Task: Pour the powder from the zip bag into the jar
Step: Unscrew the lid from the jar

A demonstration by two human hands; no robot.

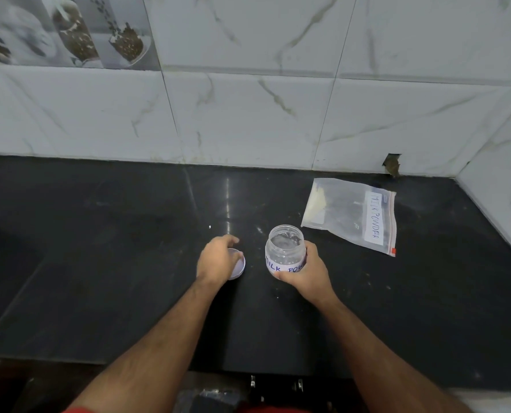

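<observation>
Jar (284,248) uncapped, right hand (303,272) gripping it | left hand (217,259) clasping lid (237,265) beside jar | zip bag (351,214) lying behind jar, pouring not begun.

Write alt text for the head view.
On a black counter, the right hand grips an open, empty-looking clear jar while the left hand rests on its white lid. A labelled zip bag of pale powder lies flat beyond, untouched.

Open clear jar (284,251) upright, labelled zip bag (352,214) flat beyond
</observation>
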